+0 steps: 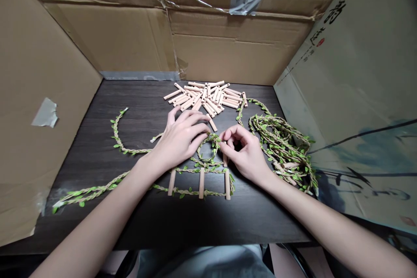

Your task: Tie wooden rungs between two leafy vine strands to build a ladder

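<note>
"Head view: where is the leafy loop (213,138) lying?"
"Between your hands. Your right hand (244,152) is pinching its edge; your left hand (185,134) is touching its top, grasp unclear."
"Counts?"
"Lying before you: leafy loop, one; wooden rods (201,183), nearest row, three; leafy coil (276,132), one; rod pile (213,102), one, pieces overlapping uncountably."

Soft, muted light; dark, blurred upper-right corner

Leafy cord (215,140) | looped (green on tan) | three wooden rods (201,183) | parallel, spanning two strands
</note>
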Demonstrator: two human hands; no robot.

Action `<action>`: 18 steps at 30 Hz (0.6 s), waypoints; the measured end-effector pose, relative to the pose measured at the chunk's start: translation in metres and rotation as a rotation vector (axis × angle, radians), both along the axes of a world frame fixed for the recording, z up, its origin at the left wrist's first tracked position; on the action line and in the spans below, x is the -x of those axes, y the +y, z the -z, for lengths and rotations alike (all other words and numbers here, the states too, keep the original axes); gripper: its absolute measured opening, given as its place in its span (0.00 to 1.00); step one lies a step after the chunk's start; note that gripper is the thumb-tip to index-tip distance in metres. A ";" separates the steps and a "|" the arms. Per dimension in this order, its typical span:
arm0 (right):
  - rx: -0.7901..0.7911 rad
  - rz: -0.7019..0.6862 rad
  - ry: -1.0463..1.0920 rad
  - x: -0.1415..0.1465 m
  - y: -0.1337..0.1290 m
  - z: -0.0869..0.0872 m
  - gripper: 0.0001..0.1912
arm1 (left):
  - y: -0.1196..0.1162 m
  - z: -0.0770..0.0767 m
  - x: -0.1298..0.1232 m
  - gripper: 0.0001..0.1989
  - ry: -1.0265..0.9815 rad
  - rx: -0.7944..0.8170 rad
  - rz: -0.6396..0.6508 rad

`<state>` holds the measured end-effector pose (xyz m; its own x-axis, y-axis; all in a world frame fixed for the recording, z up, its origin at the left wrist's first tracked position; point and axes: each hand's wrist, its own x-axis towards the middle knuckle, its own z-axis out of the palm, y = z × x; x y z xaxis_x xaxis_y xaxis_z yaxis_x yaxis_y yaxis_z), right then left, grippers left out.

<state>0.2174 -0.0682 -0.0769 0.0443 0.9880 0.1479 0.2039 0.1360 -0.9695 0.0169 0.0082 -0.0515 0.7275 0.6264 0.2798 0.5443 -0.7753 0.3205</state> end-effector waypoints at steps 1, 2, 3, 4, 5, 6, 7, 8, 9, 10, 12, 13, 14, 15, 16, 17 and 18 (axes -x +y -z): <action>0.002 0.002 -0.003 0.000 0.000 0.000 0.06 | 0.001 0.000 0.001 0.09 -0.008 -0.010 -0.024; 0.005 0.006 -0.003 0.000 0.000 0.001 0.06 | 0.003 0.000 0.002 0.09 -0.014 -0.021 -0.054; 0.007 0.009 -0.002 0.000 0.000 0.001 0.06 | 0.004 0.001 0.004 0.09 -0.018 -0.031 -0.091; 0.008 0.011 0.002 0.000 0.000 0.002 0.06 | 0.006 0.001 0.005 0.08 -0.019 -0.041 -0.130; 0.009 0.013 0.005 0.000 0.000 0.002 0.07 | 0.007 0.001 0.006 0.08 -0.019 -0.049 -0.172; 0.011 0.013 0.008 0.000 0.000 0.002 0.07 | 0.008 0.002 0.007 0.08 -0.018 -0.058 -0.210; 0.012 0.014 0.009 0.000 -0.001 0.002 0.07 | 0.009 0.002 0.008 0.08 -0.019 -0.067 -0.242; 0.013 0.014 0.009 0.000 -0.001 0.002 0.07 | 0.009 0.002 0.007 0.08 -0.021 -0.076 -0.263; 0.015 0.014 0.008 0.000 -0.001 0.002 0.07 | 0.008 0.002 0.006 0.08 -0.023 -0.081 -0.261; 0.015 0.013 0.007 0.000 -0.001 0.002 0.07 | 0.007 0.001 0.005 0.09 -0.023 -0.080 -0.232; 0.010 0.008 0.002 0.000 -0.001 0.002 0.07 | 0.003 0.001 0.002 0.15 -0.017 -0.062 -0.106; 0.006 0.005 -0.003 0.000 0.000 0.002 0.07 | 0.001 0.001 0.000 0.17 -0.011 -0.049 -0.031; 0.002 0.003 -0.008 0.000 0.000 0.002 0.07 | 0.000 0.001 -0.001 0.16 -0.002 -0.036 0.034; -0.001 0.003 -0.013 -0.001 0.000 0.002 0.07 | -0.001 0.002 -0.001 0.15 0.006 -0.027 0.076; -0.001 0.003 -0.018 -0.001 0.000 0.002 0.07 | -0.001 0.003 -0.001 0.13 0.008 -0.025 0.090; 0.000 0.005 -0.020 -0.001 0.000 0.002 0.07 | 0.000 0.004 0.000 0.12 0.009 -0.029 0.081; 0.002 0.007 -0.019 -0.001 0.000 0.002 0.07 | 0.002 0.005 0.001 0.11 0.006 -0.037 0.054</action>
<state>0.2183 -0.0682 -0.0787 0.0483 0.9880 0.1464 0.2236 0.1322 -0.9657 0.0156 0.0106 -0.0566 0.7620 0.5752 0.2977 0.5027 -0.8151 0.2880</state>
